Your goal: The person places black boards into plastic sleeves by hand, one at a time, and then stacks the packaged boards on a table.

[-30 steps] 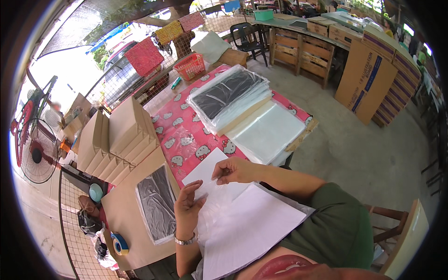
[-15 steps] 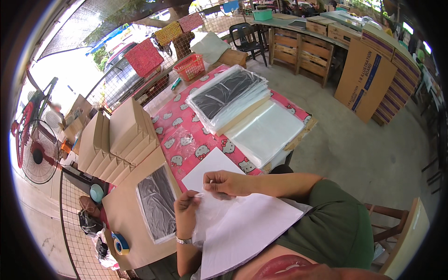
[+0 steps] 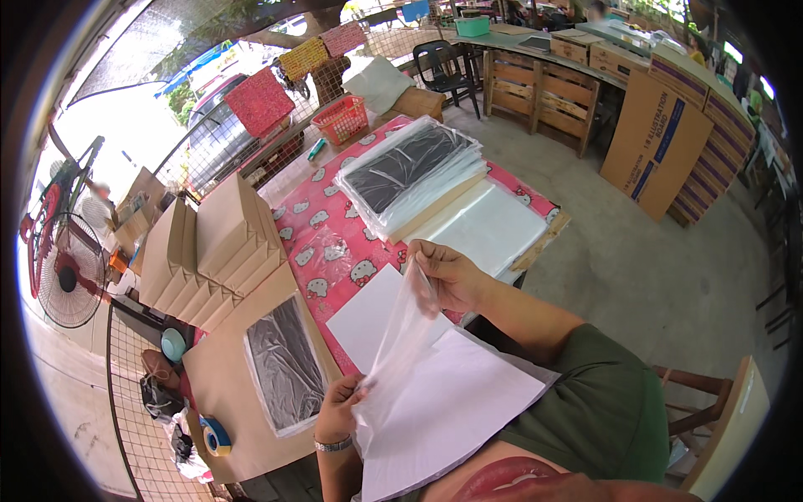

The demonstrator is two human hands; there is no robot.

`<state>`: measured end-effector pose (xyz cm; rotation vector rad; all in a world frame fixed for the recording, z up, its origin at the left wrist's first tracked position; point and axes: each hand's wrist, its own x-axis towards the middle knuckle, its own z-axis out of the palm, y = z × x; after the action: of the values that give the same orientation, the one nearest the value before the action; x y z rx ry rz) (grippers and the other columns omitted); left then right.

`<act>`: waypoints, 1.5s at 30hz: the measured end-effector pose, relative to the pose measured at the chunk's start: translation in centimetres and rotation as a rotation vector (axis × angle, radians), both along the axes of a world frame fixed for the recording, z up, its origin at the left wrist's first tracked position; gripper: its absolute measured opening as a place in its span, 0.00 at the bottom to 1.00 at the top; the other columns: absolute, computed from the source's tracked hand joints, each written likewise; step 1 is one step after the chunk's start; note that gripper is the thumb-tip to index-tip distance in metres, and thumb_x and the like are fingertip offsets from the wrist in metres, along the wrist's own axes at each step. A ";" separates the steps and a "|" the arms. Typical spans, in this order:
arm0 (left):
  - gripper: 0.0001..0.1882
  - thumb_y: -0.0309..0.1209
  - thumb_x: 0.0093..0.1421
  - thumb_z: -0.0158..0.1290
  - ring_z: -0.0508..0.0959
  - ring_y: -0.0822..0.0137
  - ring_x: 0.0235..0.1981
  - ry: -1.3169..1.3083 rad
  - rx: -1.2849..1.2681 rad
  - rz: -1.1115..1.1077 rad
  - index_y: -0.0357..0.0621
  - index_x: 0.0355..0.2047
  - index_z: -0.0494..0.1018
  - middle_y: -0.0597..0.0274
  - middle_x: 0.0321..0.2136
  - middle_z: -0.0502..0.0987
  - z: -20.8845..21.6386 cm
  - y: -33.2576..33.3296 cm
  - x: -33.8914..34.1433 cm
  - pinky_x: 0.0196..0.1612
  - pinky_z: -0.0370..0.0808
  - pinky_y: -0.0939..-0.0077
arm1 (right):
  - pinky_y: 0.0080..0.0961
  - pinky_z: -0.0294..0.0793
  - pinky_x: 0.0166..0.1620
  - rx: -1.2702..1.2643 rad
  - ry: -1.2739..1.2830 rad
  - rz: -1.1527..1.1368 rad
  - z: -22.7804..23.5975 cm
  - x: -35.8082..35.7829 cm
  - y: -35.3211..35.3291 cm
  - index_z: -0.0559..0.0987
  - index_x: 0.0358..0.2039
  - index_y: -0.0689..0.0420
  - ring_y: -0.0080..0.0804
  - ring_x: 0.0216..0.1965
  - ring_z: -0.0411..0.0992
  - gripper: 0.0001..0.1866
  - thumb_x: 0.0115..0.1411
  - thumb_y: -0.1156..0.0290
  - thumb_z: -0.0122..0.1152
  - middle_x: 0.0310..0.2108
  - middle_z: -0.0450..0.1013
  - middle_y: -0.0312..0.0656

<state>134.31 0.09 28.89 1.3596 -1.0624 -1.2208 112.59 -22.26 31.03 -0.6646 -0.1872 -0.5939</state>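
Plastic sleeve (image 3: pixel 395 328) stretches from pinched right hand (image 3: pixel 452 278), beyond the nearer white sheet (image 3: pixel 456 410), to pinched left hand (image 3: pixel 336 412) beside it; sheet's bottom is cropped.

Dk-green top (image 3: pixel 611 418), short slvs (image 3: pixel 577 360), silver-tone linked band (image 3: pixel 334 444), L wrist (image 3: pixel 331 434)

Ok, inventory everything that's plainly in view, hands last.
Tablecloth: one, pink, centre
Clear plastic: one, transparent, lower middle
White sheets: at least two, white, lower middle and on tablecloth
Flat cardboard: one, brown, lower left
Dark wrapped panel: one, black, on flat cardboard
Wrapped stack: one, black on top, centre
Clear sheets: one stack, translucent, right of centre
Cardboard stacks: two, brown, left
Tape roll: one, blue, lower left
Bowl: one, teal, left
Fan: at least one, dark, far left
Basket: one, red, upper middle
Cloths: several, red, yellow, pink, top
Chair: one, black, top
Cartons: several, brown, right
Left hand: one, bare, holding clear plastic
Right hand: one, bare, holding clear plastic
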 end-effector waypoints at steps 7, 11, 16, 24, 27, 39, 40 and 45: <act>0.17 0.42 0.58 0.50 0.76 0.68 0.28 0.532 -0.482 0.346 0.40 0.35 0.70 0.62 0.28 0.74 1.2 0.4 2.6 0.33 0.75 0.71 | 0.24 0.69 0.34 -1.280 0.686 0.199 -0.8 0.0 1.6 0.78 0.31 0.58 0.28 0.27 0.69 0.07 0.58 0.68 0.57 0.29 0.73 0.36; 0.16 0.43 0.60 0.47 0.73 0.72 0.24 0.603 -0.257 0.438 0.41 0.34 0.69 0.64 0.25 0.73 0.7 1.1 1.1 0.30 0.73 0.75 | 0.28 0.69 0.43 -1.280 0.402 -0.040 -2.6 -0.5 0.2 0.79 0.38 0.54 0.32 0.34 0.71 0.09 0.55 0.70 0.59 0.34 0.74 0.39; 0.10 0.25 0.57 0.52 0.72 0.76 0.26 0.075 0.035 0.022 0.38 0.39 0.71 0.66 0.29 0.75 -2.0 1.6 -0.5 0.31 0.70 0.81 | 0.26 0.72 0.39 -0.044 0.059 -0.060 -0.9 -1.0 -0.1 0.75 0.42 0.55 0.27 0.31 0.71 0.11 0.59 0.69 0.56 0.34 0.73 0.36; 0.21 0.39 0.58 0.46 0.74 0.55 0.45 0.683 -0.497 0.273 0.35 0.46 0.69 0.48 0.45 0.73 -2.0 0.8 3.6 0.47 0.72 0.60 | 0.21 0.70 0.35 -1.074 0.665 0.294 -0.3 -1.2 0.1 0.77 0.37 0.60 0.20 0.30 0.70 0.11 0.59 0.65 0.57 0.29 0.74 0.35; 0.30 0.49 0.57 0.43 0.73 0.52 0.46 0.651 -0.361 0.324 0.34 0.49 0.67 0.46 0.48 0.71 -2.2 1.5 3.8 0.49 0.71 0.56 | 0.22 0.70 0.42 -1.178 0.599 0.295 -0.2 -1.9 0.1 0.77 0.37 0.62 0.22 0.35 0.71 0.12 0.56 0.68 0.61 0.32 0.75 0.37; 0.20 0.33 0.54 0.54 0.77 0.58 0.39 0.454 -0.179 0.256 0.33 0.45 0.70 0.53 0.39 0.77 -4.0 0.5 3.0 0.44 0.73 0.63 | 0.15 0.66 0.21 -0.075 0.526 -0.106 -1.8 -0.3 -1.3 0.74 0.30 0.55 0.16 0.18 0.66 0.07 0.62 0.68 0.51 0.23 0.70 0.30; 0.21 0.34 0.53 0.54 0.77 0.56 0.40 0.588 -0.303 0.278 0.32 0.44 0.71 0.51 0.39 0.77 -2.5 0.2 3.2 0.46 0.72 0.60 | 0.15 0.65 0.20 -0.218 0.565 0.049 -2.1 -0.6 -1.9 0.73 0.30 0.56 0.15 0.18 0.64 0.06 0.61 0.68 0.51 0.23 0.70 0.30; 0.26 0.38 0.52 0.49 0.77 0.53 0.40 0.758 -0.423 0.260 0.32 0.47 0.68 0.47 0.42 0.75 -2.8 0.4 5.5 0.48 0.72 0.55 | 0.16 0.67 0.23 -0.713 0.491 0.364 -4.4 -1.7 -4.1 0.72 0.35 0.58 0.19 0.18 0.66 0.07 0.57 0.71 0.55 0.24 0.71 0.32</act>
<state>139.85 0.48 26.06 0.5920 -0.5309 -1.0937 110.86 -26.40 26.68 -1.4069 -0.0495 0.0189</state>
